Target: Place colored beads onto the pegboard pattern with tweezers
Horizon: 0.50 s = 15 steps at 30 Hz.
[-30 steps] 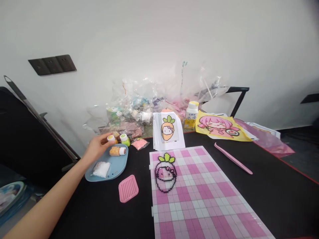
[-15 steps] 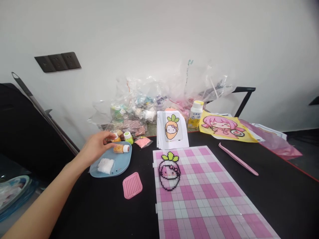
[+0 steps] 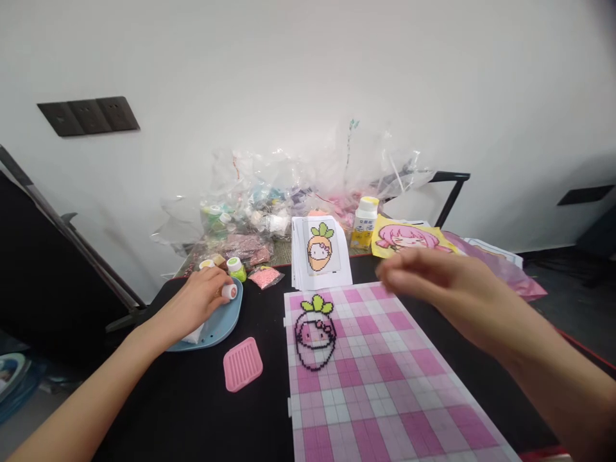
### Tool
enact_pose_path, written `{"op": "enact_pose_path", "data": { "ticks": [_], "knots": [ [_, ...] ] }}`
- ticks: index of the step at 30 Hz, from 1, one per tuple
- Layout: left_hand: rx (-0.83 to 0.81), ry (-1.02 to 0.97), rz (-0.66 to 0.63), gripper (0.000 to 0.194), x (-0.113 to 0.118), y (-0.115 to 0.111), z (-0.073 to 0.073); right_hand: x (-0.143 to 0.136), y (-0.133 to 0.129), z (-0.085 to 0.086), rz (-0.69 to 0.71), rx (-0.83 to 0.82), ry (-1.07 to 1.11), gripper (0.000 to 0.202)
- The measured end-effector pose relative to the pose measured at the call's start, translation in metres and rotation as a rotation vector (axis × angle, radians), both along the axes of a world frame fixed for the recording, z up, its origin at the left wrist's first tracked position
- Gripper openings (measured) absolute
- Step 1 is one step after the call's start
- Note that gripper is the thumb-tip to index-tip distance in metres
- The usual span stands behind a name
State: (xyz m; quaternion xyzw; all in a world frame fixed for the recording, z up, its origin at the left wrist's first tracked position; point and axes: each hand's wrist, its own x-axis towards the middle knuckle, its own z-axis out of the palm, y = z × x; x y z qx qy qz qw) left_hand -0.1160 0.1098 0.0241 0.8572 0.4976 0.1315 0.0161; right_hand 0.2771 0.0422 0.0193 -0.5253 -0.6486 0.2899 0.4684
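My left hand point(image 3: 206, 289) closes over a small bottle of orange beads lying on the blue tray point(image 3: 231, 324). Only its white cap point(image 3: 230, 291) shows past the fingers. Blurred by motion, my right hand point(image 3: 433, 282) hangs above the upper right of the pink checked pegboard point(image 3: 366, 385), thumb apart from the fingers and nothing visible between them. Black outlines and green leaves of a bead carrot figure point(image 3: 315, 333) stand on the board. Behind it, a printed pattern sheet point(image 3: 321, 253) shows the same figure in orange.
A ridged pink dish point(image 3: 243, 364) sits left of the board. Near the tray are a green-labelled bottle point(image 3: 236, 269) and a bag of pink beads point(image 3: 266, 276). A yellow-capped bottle point(image 3: 364, 223), a yellow picture sheet point(image 3: 409, 235) and plastic bags point(image 3: 289, 173) stand farther back.
My left hand has moved onto the bottle on the tray and closed around it. My right hand has come in from the right, covering the pink tweezers' place. The view has shifted slightly.
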Motion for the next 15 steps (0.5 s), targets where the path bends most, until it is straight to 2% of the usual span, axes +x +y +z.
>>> {"op": "enact_pose_path", "data": {
  "ticks": [1,3,7,9,11,15],
  "knots": [
    [0.004,-0.013,0.012,0.02,0.0,-0.001,0.001,-0.002,0.015,0.008,-0.003,0.002,0.055,0.025],
    [0.004,-0.043,0.035,0.023,-0.001,-0.003,0.003,-0.007,0.048,0.012,-0.039,-0.075,0.098,0.022],
    [-0.021,-0.099,0.055,0.03,-0.003,-0.007,0.007,-0.017,0.096,-0.008,-0.104,-0.219,0.074,0.03],
    [-0.039,-0.176,0.073,0.033,-0.002,-0.01,0.01,-0.022,0.103,-0.018,-0.099,-0.24,0.06,0.027],
    [-0.094,-0.352,0.087,0.034,0.001,-0.014,0.011,-0.028,0.102,-0.023,-0.084,-0.249,0.045,0.021],
    [-0.29,-0.789,0.063,0.039,0.012,-0.027,0.013,-0.034,0.093,-0.02,-0.073,-0.204,0.03,0.025]
  ]
}}
